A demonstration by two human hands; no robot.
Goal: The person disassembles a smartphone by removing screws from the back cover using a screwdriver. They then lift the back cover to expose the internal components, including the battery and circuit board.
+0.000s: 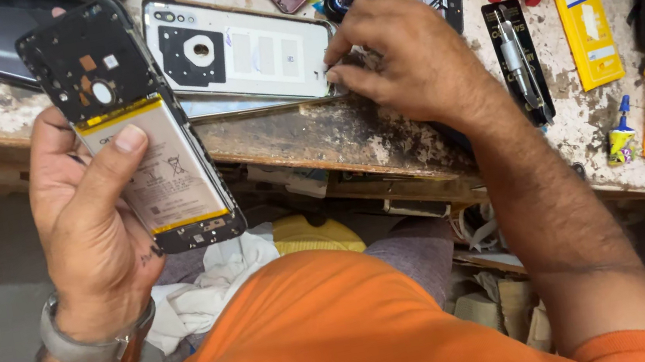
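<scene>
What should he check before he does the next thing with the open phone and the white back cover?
1. Left hand grips the opened phone firmly: ok.
2. Battery sits flat in its frame: ok.
3. Right hand touches the white back cover: ok.
4. Cover lies fully on the workbench: ok.
5. Cover's inside clean: cannot tell.
6. Tweezers pack within reach: ok.

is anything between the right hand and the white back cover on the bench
Nothing visible: the right hand fingertips already rest on the white back cover at its right edge. The left hand holds the opened phone apart.
</scene>
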